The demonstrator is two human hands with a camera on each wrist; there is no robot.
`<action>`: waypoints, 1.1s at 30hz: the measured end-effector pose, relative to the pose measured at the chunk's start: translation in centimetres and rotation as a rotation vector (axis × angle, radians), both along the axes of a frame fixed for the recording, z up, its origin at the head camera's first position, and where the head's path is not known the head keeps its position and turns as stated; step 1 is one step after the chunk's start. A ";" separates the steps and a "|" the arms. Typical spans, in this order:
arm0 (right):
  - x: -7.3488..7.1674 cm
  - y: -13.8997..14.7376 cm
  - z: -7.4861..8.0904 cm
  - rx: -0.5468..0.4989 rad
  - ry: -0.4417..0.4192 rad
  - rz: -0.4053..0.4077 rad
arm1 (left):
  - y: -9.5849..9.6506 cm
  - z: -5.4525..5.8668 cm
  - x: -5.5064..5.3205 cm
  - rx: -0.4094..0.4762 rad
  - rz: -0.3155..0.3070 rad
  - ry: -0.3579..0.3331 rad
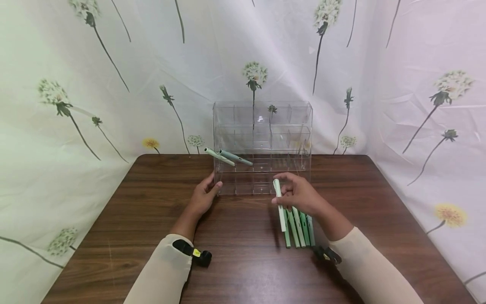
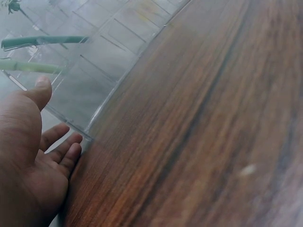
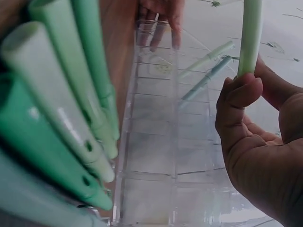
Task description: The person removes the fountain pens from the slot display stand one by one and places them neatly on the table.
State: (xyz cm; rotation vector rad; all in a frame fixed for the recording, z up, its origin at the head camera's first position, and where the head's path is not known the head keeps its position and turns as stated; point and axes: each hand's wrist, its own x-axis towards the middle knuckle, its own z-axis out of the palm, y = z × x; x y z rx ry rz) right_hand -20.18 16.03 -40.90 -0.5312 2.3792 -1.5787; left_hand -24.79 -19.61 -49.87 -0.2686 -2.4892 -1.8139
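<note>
A clear plastic organizer (image 1: 288, 171) with tiered compartments stands at the back of the table. My left hand (image 1: 203, 196) rests against its left side, thumb by the front edge and fingers extended near the lower corner. In my right hand (image 1: 303, 194) a pale green pen (image 1: 282, 217) is pinched between thumb and fingers, tilted, in front of the organizer's lower right. A light green pen (image 1: 222, 157) and a grey-green pen (image 1: 237, 158) lean left in an upper-left tier. Under the right hand, several green pens (image 1: 297, 230) lie side by side on the table.
The dark wood table (image 1: 235, 270) reaches to a white floral curtain (image 1: 152, 76) behind the organizer and at both sides. Each sleeve carries a strapped black wrist camera (image 1: 203, 258). The pen row lies close to the right wrist.
</note>
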 end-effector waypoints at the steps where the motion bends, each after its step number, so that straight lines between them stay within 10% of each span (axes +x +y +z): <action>1: 0.1 0.0 -0.2 -0.002 0.002 0.001 | 0.0 0.0 0.0 0.002 0.000 -0.001; 23: 0.7 0.3 -3.3 0.059 0.035 -0.107 | 0.1 -0.2 -0.3 -0.015 0.015 -0.014; 33: 0.8 -0.1 -4.3 0.072 0.051 -0.119 | 1.1 2.4 1.4 -0.013 0.019 -0.027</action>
